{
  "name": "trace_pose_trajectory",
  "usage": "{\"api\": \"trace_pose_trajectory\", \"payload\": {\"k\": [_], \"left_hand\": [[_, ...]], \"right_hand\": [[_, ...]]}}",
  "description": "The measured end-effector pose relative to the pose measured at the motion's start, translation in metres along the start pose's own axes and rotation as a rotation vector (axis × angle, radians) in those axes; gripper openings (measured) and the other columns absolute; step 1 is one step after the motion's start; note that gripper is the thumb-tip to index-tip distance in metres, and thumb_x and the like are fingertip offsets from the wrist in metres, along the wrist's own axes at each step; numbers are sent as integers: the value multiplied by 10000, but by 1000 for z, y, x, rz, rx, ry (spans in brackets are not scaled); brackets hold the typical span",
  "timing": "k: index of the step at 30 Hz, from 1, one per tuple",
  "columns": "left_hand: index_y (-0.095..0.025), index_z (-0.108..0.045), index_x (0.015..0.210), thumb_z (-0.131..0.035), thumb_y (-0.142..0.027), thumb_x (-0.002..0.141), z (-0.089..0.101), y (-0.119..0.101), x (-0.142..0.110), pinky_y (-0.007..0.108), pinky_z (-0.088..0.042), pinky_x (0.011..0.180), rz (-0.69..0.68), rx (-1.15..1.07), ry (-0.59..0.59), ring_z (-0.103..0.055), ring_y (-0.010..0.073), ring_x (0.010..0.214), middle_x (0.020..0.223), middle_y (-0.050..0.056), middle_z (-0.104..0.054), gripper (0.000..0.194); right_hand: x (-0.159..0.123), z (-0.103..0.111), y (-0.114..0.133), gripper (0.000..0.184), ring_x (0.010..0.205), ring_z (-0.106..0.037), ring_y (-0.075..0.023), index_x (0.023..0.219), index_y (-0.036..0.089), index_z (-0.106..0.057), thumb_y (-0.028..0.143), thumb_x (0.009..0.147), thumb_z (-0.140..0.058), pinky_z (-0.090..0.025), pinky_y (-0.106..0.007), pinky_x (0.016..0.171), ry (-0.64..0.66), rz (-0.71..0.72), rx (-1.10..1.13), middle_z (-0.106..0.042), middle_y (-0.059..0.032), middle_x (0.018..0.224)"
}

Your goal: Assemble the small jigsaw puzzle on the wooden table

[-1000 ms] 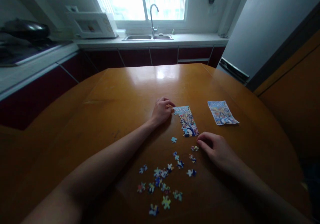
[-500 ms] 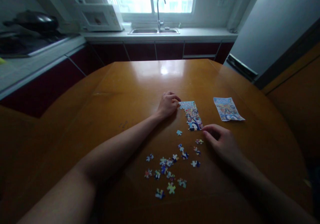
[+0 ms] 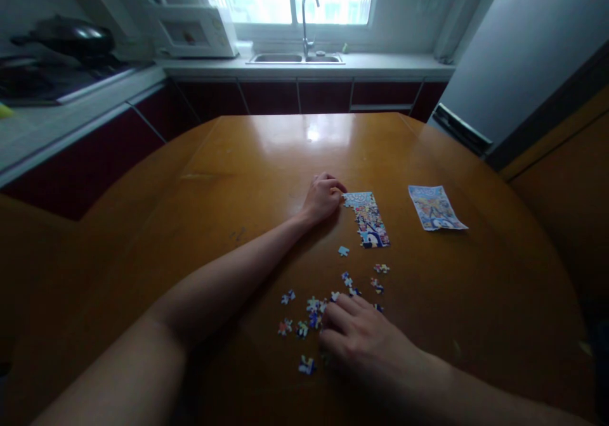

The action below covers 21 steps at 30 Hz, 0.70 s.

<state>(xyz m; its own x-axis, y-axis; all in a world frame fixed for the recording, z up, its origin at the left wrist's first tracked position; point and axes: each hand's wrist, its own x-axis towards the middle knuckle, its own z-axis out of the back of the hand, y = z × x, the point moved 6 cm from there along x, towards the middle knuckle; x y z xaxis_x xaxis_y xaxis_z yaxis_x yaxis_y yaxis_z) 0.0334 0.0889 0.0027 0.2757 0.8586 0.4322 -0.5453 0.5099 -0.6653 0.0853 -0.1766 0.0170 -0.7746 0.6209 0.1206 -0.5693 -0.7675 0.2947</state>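
Right of the middle of the wooden table [image 3: 266,153], well in from its right edge, lies the joined part of a jigsaw [image 3: 372,220], flat on the wood. Its top strip reaches farther left than the narrower part below, and knobs stick out along the left side, so that side appears unfinished; the right side looks straight and complete. Perhaps half the picture is together, judging by the printed sheet [image 3: 435,207] lying nearer the table's right edge.

The rest is in loose pieces [image 3: 288,296], more than ten in view, scattered toward the near edge. One light blue piece [image 3: 343,251] lies apart from them, just below the joined part.

The person's left hand [image 3: 322,198] rests with bent fingers at the upper left corner of the joined part; whether it grips anything cannot be told. The right hand [image 3: 359,337] is curled narrowly over the loose pieces, its fingertips hidden, so any piece held cannot be made out.
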Motion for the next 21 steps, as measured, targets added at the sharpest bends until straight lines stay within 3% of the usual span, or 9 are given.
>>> {"api": "trace_pose_trajectory", "payload": {"k": [9,12,14,17,21], "left_hand": [[-221,-770,763,-543,-67,770,1,3,1,401,-491,935,-9,14,-9,-578,224,960,918,58,-648,274],[-224,-768,766,-546,-69,767,3,2,1,405,-482,959,-4,29,-7,-579,225,979,929,53,-652,271],[-220,-766,765,-542,-67,767,4,0,1,400,-480,959,-6,35,-9,-582,223,975,927,52,-657,271],[-213,-762,788,-546,-64,766,7,-4,0,376,-492,914,-22,20,-31,-589,213,948,924,50,-663,263],[-209,-747,869,-567,-107,821,13,-17,-2,337,-500,833,-112,-12,-46,-598,198,921,909,41,-676,212]], "right_hand": [[11,12,18,123,838,-578,-213,941,167,-612,268,971,-549,-453,-360,731,43,143,-21,-672,-44,892],[11,25,12,82,800,-602,-185,993,170,-622,228,939,-597,-449,-323,701,81,142,89,-693,-27,870],[14,38,-3,179,827,-616,-169,1081,194,-646,191,903,-631,-457,-293,704,70,81,229,-705,-31,941],[21,65,-53,211,819,-628,-143,970,202,-720,95,892,-555,-476,-266,717,-211,-183,473,-711,-42,934],[23,83,-142,58,729,-640,-157,819,190,-720,223,827,-673,-505,-308,699,-663,-509,717,-727,-26,797]]}}
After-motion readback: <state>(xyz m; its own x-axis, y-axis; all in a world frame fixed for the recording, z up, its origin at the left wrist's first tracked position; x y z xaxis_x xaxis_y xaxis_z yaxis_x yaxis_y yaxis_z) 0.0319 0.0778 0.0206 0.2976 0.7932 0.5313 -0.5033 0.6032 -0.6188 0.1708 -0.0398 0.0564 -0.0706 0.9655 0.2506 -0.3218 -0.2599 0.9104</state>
